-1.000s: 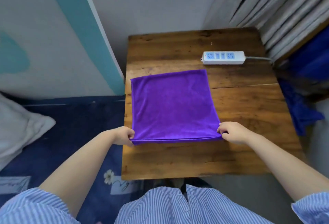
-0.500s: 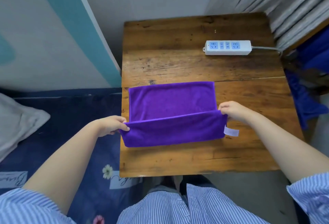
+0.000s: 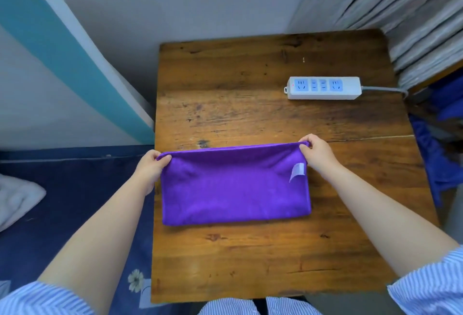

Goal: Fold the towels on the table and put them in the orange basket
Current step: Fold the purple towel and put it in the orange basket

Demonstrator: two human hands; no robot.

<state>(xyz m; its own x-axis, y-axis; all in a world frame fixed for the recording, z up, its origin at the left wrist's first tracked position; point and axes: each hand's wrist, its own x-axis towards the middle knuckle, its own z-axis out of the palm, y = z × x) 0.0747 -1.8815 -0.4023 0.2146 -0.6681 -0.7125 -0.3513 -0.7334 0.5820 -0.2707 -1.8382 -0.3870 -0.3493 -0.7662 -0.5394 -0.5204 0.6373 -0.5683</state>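
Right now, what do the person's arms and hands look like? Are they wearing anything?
Both arms are bare from above the elbow down. The left hand and right hand wear no gloves, and no rings or watch show. Each arm comes out of a short loose sleeve with thin blue and white stripes. The same striped cloth shows at the bottom middle of the view.

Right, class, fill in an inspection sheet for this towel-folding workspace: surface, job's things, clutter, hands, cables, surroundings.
Surface: wooden table, worn and stained.
Job's things: purple towel folded in half, flat on the table, white label showing near its right corner; no orange basket seen.
Clutter: white power strip at the far right.
Hands: left hand and right hand each pinch a far corner of the towel.
Cables: grey cord runs right off the strip.
Surroundings: wall, grey curtain, blue cloth at right.
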